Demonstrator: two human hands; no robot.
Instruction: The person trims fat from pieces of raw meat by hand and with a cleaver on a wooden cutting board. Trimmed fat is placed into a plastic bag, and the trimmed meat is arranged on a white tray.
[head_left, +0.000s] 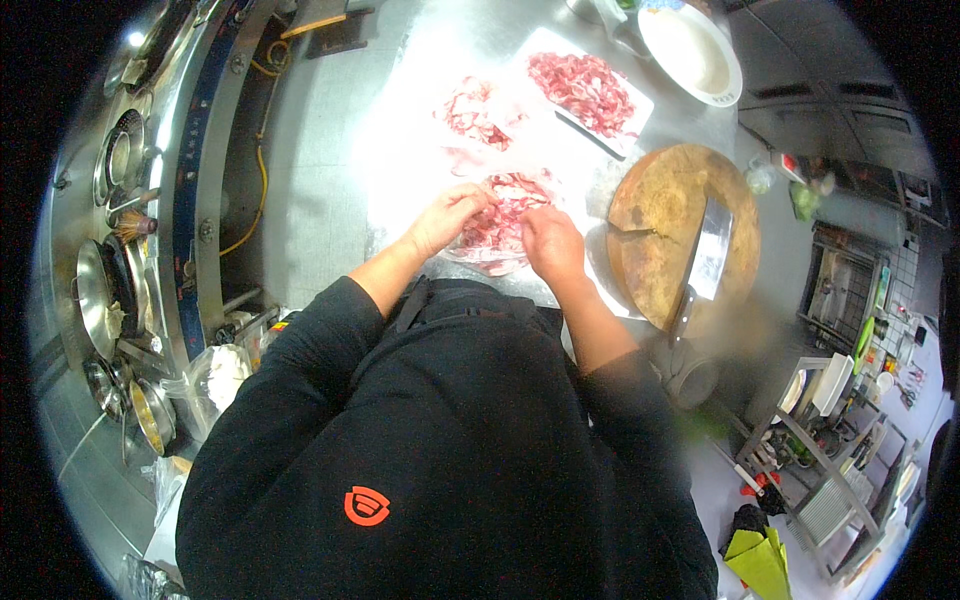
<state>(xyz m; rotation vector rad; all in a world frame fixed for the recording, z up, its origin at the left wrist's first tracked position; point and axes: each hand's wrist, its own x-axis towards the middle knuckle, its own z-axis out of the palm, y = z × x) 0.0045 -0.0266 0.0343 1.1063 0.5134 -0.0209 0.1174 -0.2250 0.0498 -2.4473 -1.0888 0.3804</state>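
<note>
A clear plastic bag (487, 259) of sliced raw meat (504, 217) lies on the steel worktable (322, 150) close in front of me. My left hand (452, 217) pinches the bag at its left side, fingers bent inward. On the opposite side my right hand (553, 238) grips it with curled fingers; the fingertips of both hands are partly hidden. Just beyond, another portion of sliced meat (474, 112) sits in strong glare, so what it rests on is hard to see. Farther right, a white tray (643, 112) holds more sliced meat (585, 90).
To the right, a cleaver (711, 244) lies on a round, cracked wooden chopping block (652, 202). A large white bowl (694, 56) stands at the far right. At left runs a steel stove (169, 225) with pans (94, 292) and a yellow hose (262, 180). A rack (817, 457) stands lower right.
</note>
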